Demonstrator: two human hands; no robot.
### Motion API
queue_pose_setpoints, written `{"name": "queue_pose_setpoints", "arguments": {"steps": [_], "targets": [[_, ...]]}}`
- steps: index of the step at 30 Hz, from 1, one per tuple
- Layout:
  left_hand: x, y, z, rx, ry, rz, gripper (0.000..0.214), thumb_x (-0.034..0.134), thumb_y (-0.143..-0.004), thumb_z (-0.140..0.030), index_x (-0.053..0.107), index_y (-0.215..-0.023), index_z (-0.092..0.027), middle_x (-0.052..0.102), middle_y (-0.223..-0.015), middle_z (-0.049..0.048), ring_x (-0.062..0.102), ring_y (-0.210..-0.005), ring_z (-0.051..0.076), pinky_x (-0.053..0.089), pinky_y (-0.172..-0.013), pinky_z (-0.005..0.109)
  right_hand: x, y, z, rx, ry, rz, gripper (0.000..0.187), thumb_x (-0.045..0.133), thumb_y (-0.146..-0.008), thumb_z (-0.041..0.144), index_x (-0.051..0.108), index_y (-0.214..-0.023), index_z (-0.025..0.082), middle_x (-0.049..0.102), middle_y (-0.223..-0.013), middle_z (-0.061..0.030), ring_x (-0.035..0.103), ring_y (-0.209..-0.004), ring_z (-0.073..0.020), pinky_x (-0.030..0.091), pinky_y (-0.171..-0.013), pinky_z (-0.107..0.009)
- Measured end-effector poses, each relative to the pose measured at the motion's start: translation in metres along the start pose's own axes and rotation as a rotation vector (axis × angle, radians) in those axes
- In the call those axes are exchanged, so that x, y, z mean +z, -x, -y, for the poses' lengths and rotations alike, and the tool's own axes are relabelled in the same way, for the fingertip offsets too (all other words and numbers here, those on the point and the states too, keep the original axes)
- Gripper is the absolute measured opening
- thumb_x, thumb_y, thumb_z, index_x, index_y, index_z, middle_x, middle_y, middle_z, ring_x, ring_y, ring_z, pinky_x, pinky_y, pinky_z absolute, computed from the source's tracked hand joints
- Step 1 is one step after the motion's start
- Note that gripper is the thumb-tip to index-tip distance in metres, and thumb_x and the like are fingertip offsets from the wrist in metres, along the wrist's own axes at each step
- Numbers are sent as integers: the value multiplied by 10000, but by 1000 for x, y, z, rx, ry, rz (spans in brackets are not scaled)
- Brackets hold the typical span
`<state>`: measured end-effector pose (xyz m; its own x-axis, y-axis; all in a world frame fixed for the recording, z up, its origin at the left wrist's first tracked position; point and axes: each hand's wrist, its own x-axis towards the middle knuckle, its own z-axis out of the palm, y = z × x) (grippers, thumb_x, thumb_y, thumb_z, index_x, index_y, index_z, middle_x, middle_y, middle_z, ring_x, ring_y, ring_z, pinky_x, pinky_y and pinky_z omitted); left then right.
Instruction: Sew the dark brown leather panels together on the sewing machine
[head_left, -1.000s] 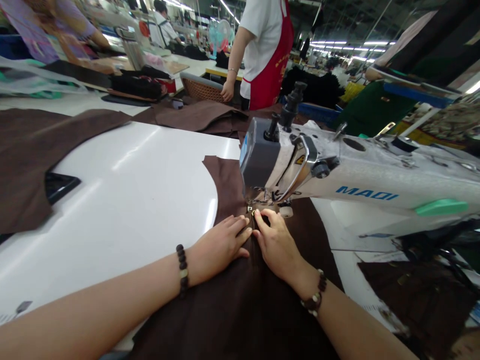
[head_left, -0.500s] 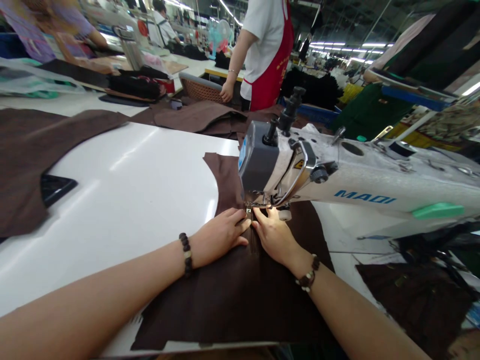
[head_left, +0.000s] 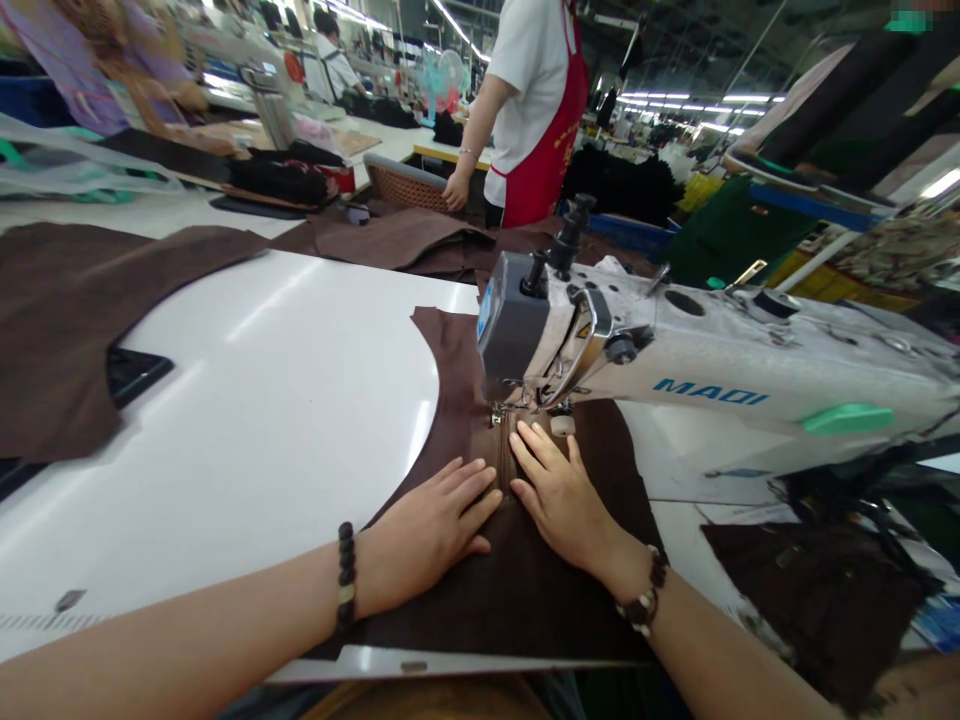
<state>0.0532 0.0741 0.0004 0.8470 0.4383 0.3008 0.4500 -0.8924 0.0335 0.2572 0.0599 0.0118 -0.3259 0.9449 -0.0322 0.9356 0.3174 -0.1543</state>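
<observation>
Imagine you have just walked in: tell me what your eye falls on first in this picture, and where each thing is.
The white MAQI sewing machine fills the right side, its head over a dark brown fabric piece. Just before it, the left hand and right hand lie flat on that fabric, either side of a centre seam. At top centre stands a person in a red apron.

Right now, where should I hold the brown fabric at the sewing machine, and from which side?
Press palms down on the brown fabric from the near edge, either side of the centre seam, short of the presser foot. It lies flat and limp, so pinching would likely bunch it.
</observation>
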Motion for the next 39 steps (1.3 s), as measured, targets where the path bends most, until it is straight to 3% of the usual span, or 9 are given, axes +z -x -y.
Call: {"name": "queue_pose_setpoints", "arguments": {"steps": [5,16,23,29,39], "targets": [[1,0,2,6,16,-9,369,512,-842,-391,517,-1137,-169,514,-1232,95,491,-1162,256,453,-975,439,-1,-2,-4,-15,-5,3,478,365,-915,312,281,-1373,206,225,-1453,6,227,-1324,-184,175,-1076,-562],[6,-6,6,0,26,-35,360,530,-833,-385,532,-1114,-159,521,-1203,102,491,-1159,250,448,-981,419,-5,-10,-10,-27,-22,16,476,362,-912,307,288,-1367,191,199,-1460,-13,189,-1342,-166,207,-1058,-571],[7,-14,21,-11,62,23,332,487,-860,-365,510,-1131,-174,479,-1239,96,458,-1188,236,410,-1016,418,-5,-25,-19,-61,-64,-25,465,371,-917,301,338,-1351,135,369,-1385,-71,294,-1294,-195,318,-1047,-446],[6,-20,26,-47,82,87,328,477,-867,-338,491,-1149,-172,490,-1188,91,471,-1141,218,382,-1029,427,-10,-35,-16,-40,-2,-41,403,360,-920,274,424,-1291,128,460,-1305,-117,429,-1197,-236,375,-997,-446],[3,-21,17,-84,90,144,325,441,-882,-278,442,-1185,-162,444,-1247,107,411,-1212,235,359,-1051,471,-5,-38,-16,-3,-54,-32,407,369,-924,316,419,-1274,115,454,-1311,-114,406,-1215,-236,378,-989,-412]]}}
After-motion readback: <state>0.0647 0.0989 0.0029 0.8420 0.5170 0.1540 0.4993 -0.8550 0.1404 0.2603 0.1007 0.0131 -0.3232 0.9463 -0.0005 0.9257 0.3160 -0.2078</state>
